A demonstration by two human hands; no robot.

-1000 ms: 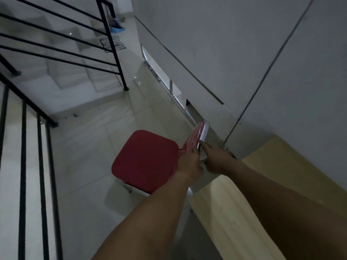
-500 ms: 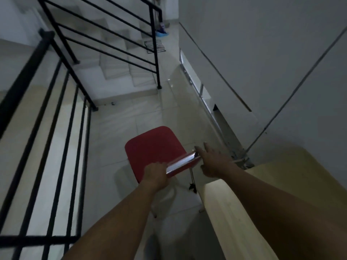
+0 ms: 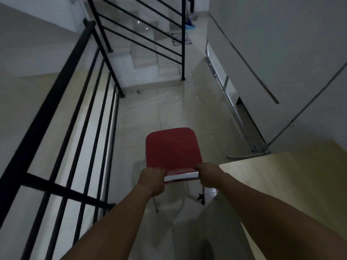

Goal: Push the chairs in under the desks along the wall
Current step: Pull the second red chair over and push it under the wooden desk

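Observation:
A red chair (image 3: 172,149) with thin metal legs stands on the tiled floor in the middle of the head view, its seat pointing away from me. My left hand (image 3: 153,178) grips the left end of its backrest top. My right hand (image 3: 209,176) grips the right end. A light wooden desk (image 3: 281,184) fills the lower right, against the white wall. The chair stands out in the open, to the left of the desk's near edge.
A black metal railing (image 3: 65,128) runs along the left, close to the chair. White stairs (image 3: 150,53) rise at the back. Metal frame pieces (image 3: 247,156) lie by the wall base on the right. A blue object (image 3: 190,26) sits on the far floor.
The chair has swung round from sideways to facing away from me and has moved left, off the desk's edge. Both hands stayed on its backrest.

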